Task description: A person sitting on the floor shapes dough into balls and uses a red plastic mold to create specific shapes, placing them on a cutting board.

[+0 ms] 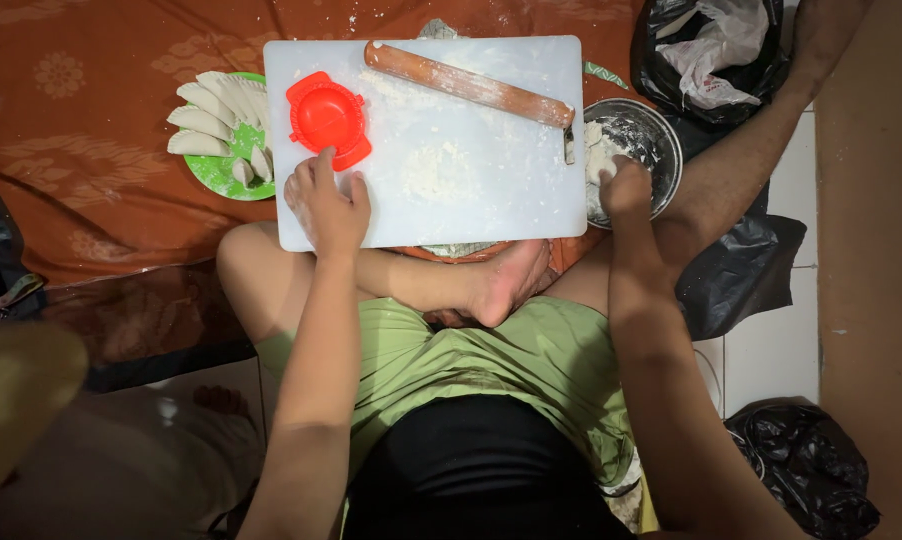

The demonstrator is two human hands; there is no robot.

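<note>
A white cutting board (pixel 471 205) dusted with flour lies on an orange cloth in front of me. My left hand (pixel 326 205) rests on its near left corner, fingertips touching the red round dumpling press (pixel 328 117). My right hand (pixel 626 188) reaches into a metal bowl (pixel 661 140) at the board's right edge and pinches the white dough (pixel 603 150) inside. A floured wooden rolling pin (pixel 468 83) lies slanted across the board's far edge.
A green plate (pixel 221 172) with several folded dumplings sits left of the board. Black plastic bags (pixel 711 60) lie at the far right, another bag (pixel 806 465) on the tiled floor near right. My crossed legs lie under the board.
</note>
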